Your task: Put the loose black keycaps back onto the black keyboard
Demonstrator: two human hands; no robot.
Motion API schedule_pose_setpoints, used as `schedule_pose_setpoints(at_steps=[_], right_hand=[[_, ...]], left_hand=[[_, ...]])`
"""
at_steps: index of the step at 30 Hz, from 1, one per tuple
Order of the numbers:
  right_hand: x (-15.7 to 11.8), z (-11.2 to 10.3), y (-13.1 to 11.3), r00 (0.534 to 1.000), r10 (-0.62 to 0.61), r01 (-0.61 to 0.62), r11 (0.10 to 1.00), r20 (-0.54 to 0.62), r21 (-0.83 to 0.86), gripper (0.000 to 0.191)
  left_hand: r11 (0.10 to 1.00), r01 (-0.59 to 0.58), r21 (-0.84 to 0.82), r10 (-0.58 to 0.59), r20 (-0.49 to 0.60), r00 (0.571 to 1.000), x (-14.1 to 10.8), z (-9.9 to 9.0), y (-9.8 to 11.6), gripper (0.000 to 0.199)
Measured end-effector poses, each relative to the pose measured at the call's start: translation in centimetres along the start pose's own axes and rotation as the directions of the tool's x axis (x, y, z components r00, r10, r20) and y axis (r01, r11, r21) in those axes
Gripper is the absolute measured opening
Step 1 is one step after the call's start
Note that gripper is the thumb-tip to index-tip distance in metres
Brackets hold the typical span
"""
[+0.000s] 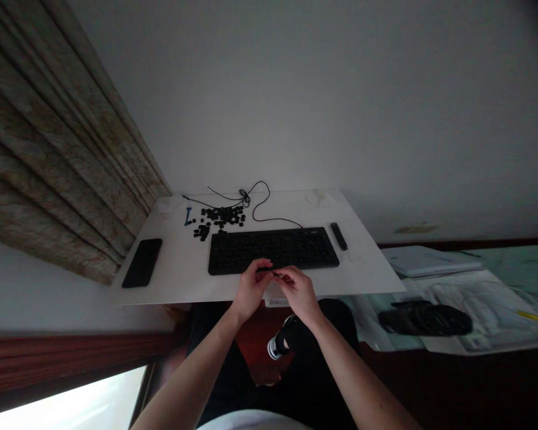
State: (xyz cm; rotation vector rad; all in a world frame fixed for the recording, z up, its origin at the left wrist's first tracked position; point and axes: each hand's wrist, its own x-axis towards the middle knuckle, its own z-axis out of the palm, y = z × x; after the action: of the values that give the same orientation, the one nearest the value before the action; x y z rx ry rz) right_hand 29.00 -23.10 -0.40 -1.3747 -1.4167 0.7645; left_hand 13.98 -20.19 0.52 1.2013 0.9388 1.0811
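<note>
Just over the front edge of a black keyboard (273, 245), my left hand (253, 286) and my right hand (296, 289) meet, fingers pinched together. Between the fingertips is a small black piece (275, 274), mostly covered, so its kind cannot be made out. The keyboard lies flat on a white table, its cable (269, 200) running back into a tied bundle. Behind the keyboard's left end, many loose black keycaps (224, 215) lie in a scattered heap. A small blue tool (188, 216) rests to the left of them.
A black phone (142, 263) lies at the table's (174, 280) left side. A slim dark object (339, 236) sits right of the keyboard. Curtains (63, 137) hang at the left. Lower to the right are a white box (430, 263) and a black bundled item (425, 318).
</note>
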Motion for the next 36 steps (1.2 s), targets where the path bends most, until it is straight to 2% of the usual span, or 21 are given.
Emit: schedule_pose_setpoints(at_steps=[4, 6, 7, 9, 11, 13, 15, 17, 20, 23, 26, 29, 32, 34, 36], right_hand=[[0.0, 0.2, 0.0, 0.989, 0.124, -0.117, 0.989, -0.080, 0.086, 0.025], [0.2, 0.2, 0.3, 0.972, 0.204, -0.186, 0.972, -0.115, 0.145, 0.031], [0.3, 0.0, 0.5, 0.964, 0.233, -0.210, 0.962, -0.126, 0.173, 0.034], [0.5, -0.4, 1.0, 0.953, 0.272, -0.239, 0.946, -0.134, 0.220, 0.038], [1.0, -1.1, 1.4, 0.946, 0.294, -0.253, 0.932, -0.136, 0.259, 0.040], [1.5, -2.0, 1.8, 0.938, 0.314, -0.261, 0.919, -0.149, 0.294, 0.041], [2.4, -2.9, 2.1, 0.926, 0.340, -0.272, 0.901, -0.164, 0.337, 0.041], [3.7, -3.8, 2.1, 0.912, 0.377, -0.294, 0.876, -0.162, 0.381, 0.041], [6.3, -4.7, 1.8, 0.900, 0.427, -0.359, 0.843, -0.091, 0.401, 0.037], [9.2, -4.9, 1.6, 0.900, 0.435, -0.421, 0.852, 0.023, 0.310, 0.025], [11.9, -4.6, 1.7, 0.902, 0.421, -0.431, 0.893, 0.098, 0.132, 0.012], [14.2, -4.2, 1.8, 0.930, 0.335, -0.324, 0.942, 0.154, -0.088, 0.005], [15.9, -4.1, 1.9, 0.946, 0.247, -0.188, 0.946, 0.212, -0.264, 0.004], [16.6, -4.1, 2.0, 0.942, 0.251, -0.170, 0.930, 0.224, -0.326, 0.005], [16.9, -4.2, 2.1, 0.931, 0.291, -0.208, 0.919, 0.220, -0.336, 0.003]], left_hand=[[0.999, 0.034, -0.034, -0.031, 0.076, 0.997, -0.2, -0.4, 0.6, 0.028], [1.000, -0.023, 0.016, 0.022, 0.025, 0.999, 0.2, -1.4, 0.9, 0.022], [0.995, -0.075, 0.067, 0.078, -0.039, 0.996, 0.6, -2.2, 1.1, 0.018], [0.962, -0.167, 0.217, 0.207, -0.178, 0.962, 1.5, -4.4, 1.4, 0.010], [0.911, -0.212, 0.355, 0.321, -0.285, 0.903, 2.4, -7.1, 1.7, 0.011], [0.829, -0.204, 0.520, 0.411, -0.320, 0.854, 3.1, -9.7, 1.6, 0.012], [0.760, -0.173, 0.627, 0.455, -0.324, 0.829, 3.5, -11.7, 1.1, 0.014], [0.729, -0.145, 0.669, 0.450, -0.308, 0.838, 3.6, -12.8, 0.5, 0.015], [0.726, -0.127, 0.676, 0.415, -0.284, 0.864, 3.8, -13.3, -0.4, 0.017], [0.736, -0.135, 0.664, 0.400, -0.265, 0.877, 3.9, -13.2, -0.6, 0.018], [0.749, -0.140, 0.647, 0.388, -0.257, 0.885, 4.1, -13.2, -0.5, 0.019], [0.750, -0.131, 0.649, 0.378, -0.257, 0.889, 4.1, -13.3, -0.4, 0.019], [0.755, -0.131, 0.642, 0.375, -0.260, 0.889, 4.1, -13.4, -0.5, 0.019], [0.759, -0.134, 0.637, 0.375, -0.260, 0.890, 4.2, -13.4, -0.5, 0.020], [0.757, -0.133, 0.639, 0.373, -0.257, 0.891, 4.2, -13.5, -0.6, 0.019]])
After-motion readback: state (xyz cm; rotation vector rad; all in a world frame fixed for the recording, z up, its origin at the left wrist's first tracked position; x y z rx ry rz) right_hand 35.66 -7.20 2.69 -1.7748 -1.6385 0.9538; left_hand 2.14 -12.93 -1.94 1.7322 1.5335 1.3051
